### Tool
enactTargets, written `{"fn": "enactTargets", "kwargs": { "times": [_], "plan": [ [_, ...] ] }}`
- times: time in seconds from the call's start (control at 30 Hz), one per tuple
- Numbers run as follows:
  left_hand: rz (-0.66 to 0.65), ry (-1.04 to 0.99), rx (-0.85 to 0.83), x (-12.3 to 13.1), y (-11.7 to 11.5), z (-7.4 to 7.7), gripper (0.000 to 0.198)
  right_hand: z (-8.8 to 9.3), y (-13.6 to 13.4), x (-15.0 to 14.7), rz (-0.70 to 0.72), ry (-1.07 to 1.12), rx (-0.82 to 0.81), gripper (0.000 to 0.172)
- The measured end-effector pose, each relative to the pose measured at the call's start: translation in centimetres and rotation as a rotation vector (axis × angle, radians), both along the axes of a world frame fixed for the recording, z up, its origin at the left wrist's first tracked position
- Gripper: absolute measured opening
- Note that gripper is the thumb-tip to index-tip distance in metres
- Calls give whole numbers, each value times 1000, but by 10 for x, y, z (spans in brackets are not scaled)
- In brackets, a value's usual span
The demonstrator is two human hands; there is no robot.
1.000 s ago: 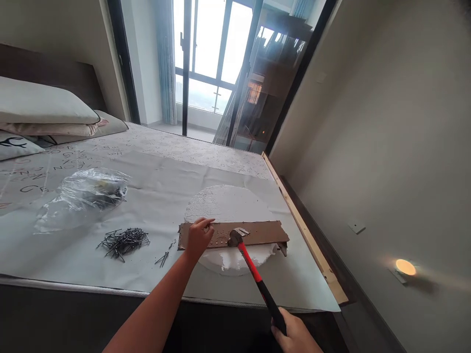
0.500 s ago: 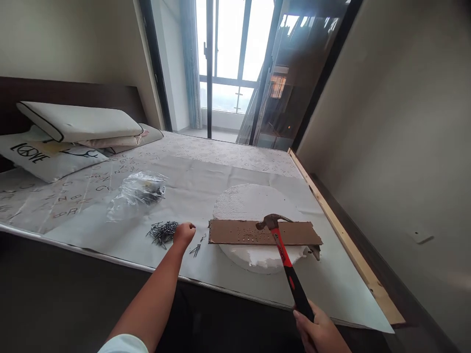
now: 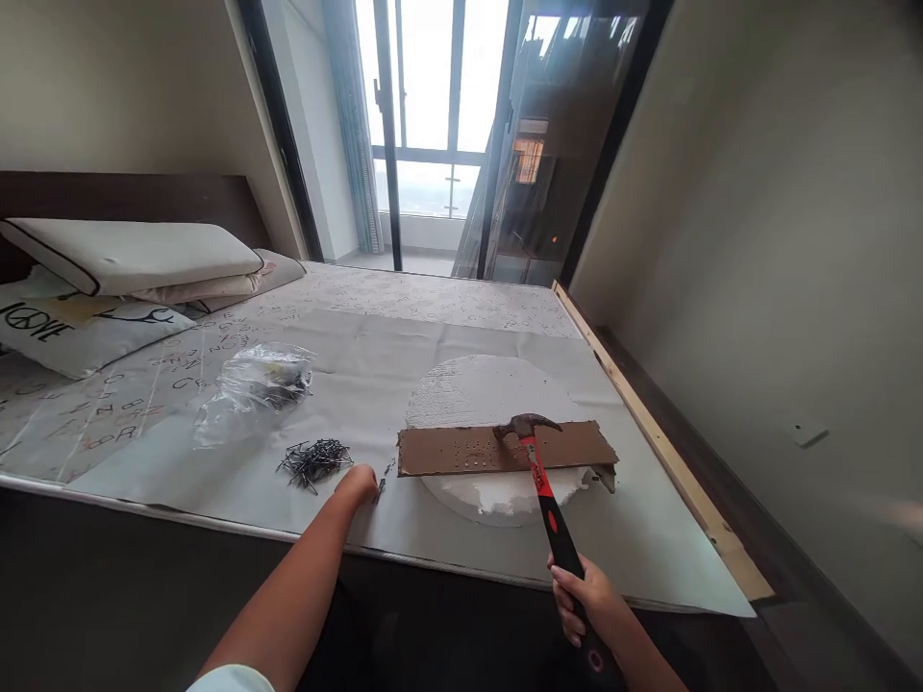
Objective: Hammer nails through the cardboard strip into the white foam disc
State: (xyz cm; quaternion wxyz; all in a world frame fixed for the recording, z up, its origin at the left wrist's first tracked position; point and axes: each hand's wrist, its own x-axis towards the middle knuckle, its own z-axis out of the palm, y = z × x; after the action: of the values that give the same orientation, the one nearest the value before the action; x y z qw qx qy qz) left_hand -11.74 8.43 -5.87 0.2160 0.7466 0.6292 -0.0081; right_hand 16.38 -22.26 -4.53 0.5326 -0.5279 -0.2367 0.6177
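Observation:
My left hand rests curled on the grey paper sheet, its fingers hidden, right beside several loose nails. A larger heap of dark nails lies just to its left. My right hand grips the black and red handle of a claw hammer. The hammer's steel head lies on a brown cardboard strip punched with rows of small holes or nails. That strip crosses a white foam disc.
A crumpled plastic bag holding something dark lies left of the nails. Pillows are stacked at the left of the bed. A wooden batten runs along the right edge, beside the wall. Glass doors stand beyond the bed.
My left hand has moved from the nail heap down and right, toward the loose nails. The hammer head stays on the cardboard strip, and my right hand has slid slightly left.

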Motion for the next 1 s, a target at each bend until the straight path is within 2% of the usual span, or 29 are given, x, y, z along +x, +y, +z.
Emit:
{"fn": "enactTargets", "kwargs": {
  "times": [0.13, 0.2, 0.27, 0.33, 0.4, 0.53, 0.63, 0.73, 0.87, 1.0],
  "plan": [
    [10, 86, -66, -3, 9, 22, 9, 9, 2, 1, 14, -5, 5, 47],
    [44, 82, 23, -5, 10, 39, 7, 13, 3, 1, 8, -3, 18, 46],
    [91, -47, 212, -1, 5, 57, 14, 16, 3, 1, 3, 4, 29, 45],
    [108, -273, 376, 11, -6, 71, 24, 18, 4, 0, -1, 13, 33, 45],
    [64, -485, 407, 32, -21, 78, 28, 19, 4, 1, -7, 17, 30, 44],
    [-113, -770, 324, 90, -53, 77, 24, 20, 2, 5, -23, 31, 34, 44],
    [-253, -820, 306, 132, -71, 70, 19, 19, 0, 9, -31, 49, 43, 44],
    [-326, -807, 325, 163, -81, 63, 15, 19, -4, 13, -39, 46, 28, 44],
    [-333, -761, 339, 185, -83, 53, 14, 20, -8, 18, -49, 44, 5, 44],
    [-324, -735, 333, 192, -78, 46, 14, 20, -11, 21, -67, 53, -5, 40]
  ]
}}
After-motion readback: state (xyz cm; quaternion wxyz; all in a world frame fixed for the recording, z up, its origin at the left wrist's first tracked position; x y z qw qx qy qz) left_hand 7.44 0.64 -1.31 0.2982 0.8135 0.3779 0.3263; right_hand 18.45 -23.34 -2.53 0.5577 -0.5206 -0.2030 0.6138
